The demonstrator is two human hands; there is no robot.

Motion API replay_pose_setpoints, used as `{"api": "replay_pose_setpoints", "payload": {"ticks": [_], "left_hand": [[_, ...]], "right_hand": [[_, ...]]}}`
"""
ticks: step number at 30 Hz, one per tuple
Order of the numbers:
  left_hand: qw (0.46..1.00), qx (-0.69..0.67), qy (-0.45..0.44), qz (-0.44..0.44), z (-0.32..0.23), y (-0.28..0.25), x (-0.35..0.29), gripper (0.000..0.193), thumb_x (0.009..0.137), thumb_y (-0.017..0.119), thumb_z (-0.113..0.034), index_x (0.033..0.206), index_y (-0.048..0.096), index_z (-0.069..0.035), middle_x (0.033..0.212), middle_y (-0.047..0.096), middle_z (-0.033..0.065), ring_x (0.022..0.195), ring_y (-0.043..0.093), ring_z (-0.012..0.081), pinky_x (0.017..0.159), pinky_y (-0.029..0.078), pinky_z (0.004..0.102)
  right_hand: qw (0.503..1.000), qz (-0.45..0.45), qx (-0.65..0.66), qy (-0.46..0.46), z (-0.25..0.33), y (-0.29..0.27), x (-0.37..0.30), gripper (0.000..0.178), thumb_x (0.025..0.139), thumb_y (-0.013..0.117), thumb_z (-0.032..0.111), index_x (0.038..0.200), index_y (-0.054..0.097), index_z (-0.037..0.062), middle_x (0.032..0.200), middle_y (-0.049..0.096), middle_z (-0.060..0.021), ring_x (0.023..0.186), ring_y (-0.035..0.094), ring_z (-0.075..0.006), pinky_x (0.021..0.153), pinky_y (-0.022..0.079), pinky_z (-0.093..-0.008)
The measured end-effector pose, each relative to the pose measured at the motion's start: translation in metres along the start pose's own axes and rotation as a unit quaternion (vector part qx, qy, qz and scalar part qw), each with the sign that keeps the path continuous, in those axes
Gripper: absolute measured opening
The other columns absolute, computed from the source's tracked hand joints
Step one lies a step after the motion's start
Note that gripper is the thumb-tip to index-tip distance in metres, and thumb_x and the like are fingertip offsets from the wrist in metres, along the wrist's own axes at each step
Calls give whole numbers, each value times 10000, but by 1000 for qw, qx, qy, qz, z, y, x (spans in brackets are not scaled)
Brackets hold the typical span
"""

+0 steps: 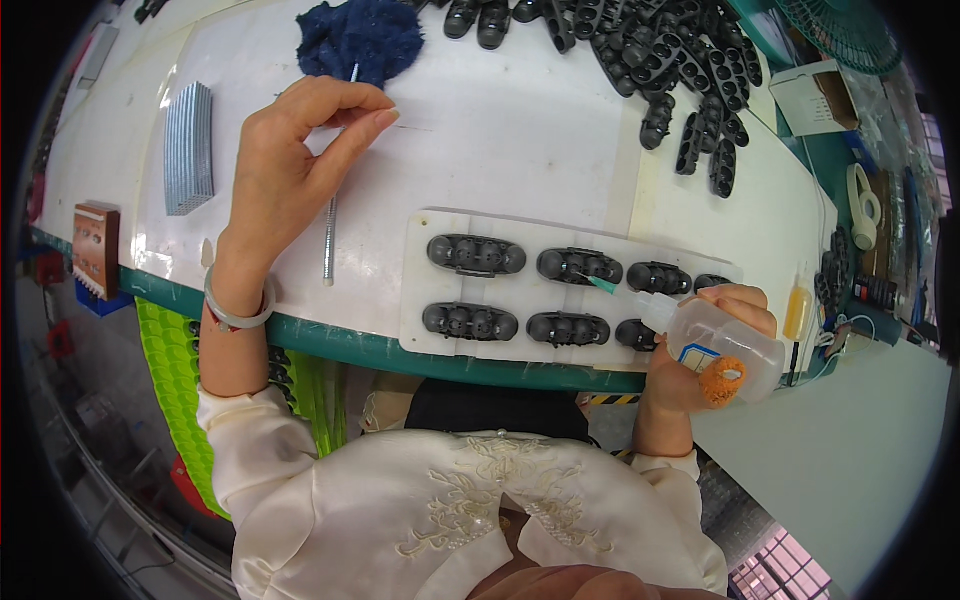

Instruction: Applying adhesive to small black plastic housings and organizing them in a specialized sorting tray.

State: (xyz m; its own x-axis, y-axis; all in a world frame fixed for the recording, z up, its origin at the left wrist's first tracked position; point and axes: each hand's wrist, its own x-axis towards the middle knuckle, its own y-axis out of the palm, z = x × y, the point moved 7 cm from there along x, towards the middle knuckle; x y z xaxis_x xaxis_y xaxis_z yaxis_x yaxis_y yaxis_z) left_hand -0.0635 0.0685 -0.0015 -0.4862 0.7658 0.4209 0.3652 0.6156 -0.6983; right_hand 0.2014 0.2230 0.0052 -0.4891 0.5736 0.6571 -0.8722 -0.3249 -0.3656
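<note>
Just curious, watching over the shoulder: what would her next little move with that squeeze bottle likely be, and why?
Probably a gentle squeeze where it is. The right hand tilts the squeeze bottle so its green nozzle seems to touch the middle black part in the white tray's upper row. The left hand pinches a thin pin away from the tray.

Parts [476, 255] lie in two rows on a tray [416, 290], a loose heap [660, 60] behind it, a ribbed block [189, 148] far left

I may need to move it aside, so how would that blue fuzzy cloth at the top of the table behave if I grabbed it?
The blue cloth lies crumpled, so it is probably floppy and light. Its fuzzy surface should grip easily and seems unlikely to roll.
</note>
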Motion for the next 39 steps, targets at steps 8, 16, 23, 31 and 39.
{"api": "replay_pose_setpoints", "payload": {"ticks": [8, 16, 23, 31, 39], "left_hand": [[1000, -8, 8, -16, 1, 0, 1, 116, 731, 667, -63, 824, 633, -3, 733, 617, 80, 653, 589, 169, 608, 473, 244], [999, 3, 28, -20, 0, -2, -1, 104, 744, 662, -120, 796, 637, -33, 716, 611, 61, 628, 561, 172, 555, 443, 250], [999, 11, 31, -23, 2, 0, -2, 97, 752, 655, -138, 786, 636, -49, 695, 602, 41, 624, 542, 164, 537, 417, 258], [999, 11, 35, -27, 0, -2, 0, 95, 743, 658, -100, 796, 628, -27, 706, 604, 63, 637, 559, 183, 560, 435, 260], [1000, 14, -5, -2, 4, -1, 0, 136, 747, 656, -62, 869, 626, -10, 756, 611, 86, 668, 584, 160, 628, 467, 236]], "right_hand": [[989, 121, 84, 28, 19, 31, 7, 452, 532, 713, -19, 925, 491, 9, 841, 534, -99, 809, 520, -198, 640, 477, -240], [986, 152, 67, 14, 18, 40, 4, 402, 615, 690, 45, 948, 474, -19, 869, 532, -126, 832, 519, -213, 602, 497, -244], [982, 180, 52, -28, 22, 46, 4, 333, 775, 565, 199, 975, 458, -46, 900, 506, -157, 835, 515, -219, 501, 511, -235], [1000, 0, -26, -3, 9, 2, 4, 492, 810, 439, 433, 907, 473, -47, 790, 498, -155, 742, 519, -205, 469, 476, -219], [998, 21, 35, -52, 5, -6, 0, 243, 780, 528, 197, 829, 466, -32, 764, 476, -117, 697, 505, -206, 465, 427, -207]]}}
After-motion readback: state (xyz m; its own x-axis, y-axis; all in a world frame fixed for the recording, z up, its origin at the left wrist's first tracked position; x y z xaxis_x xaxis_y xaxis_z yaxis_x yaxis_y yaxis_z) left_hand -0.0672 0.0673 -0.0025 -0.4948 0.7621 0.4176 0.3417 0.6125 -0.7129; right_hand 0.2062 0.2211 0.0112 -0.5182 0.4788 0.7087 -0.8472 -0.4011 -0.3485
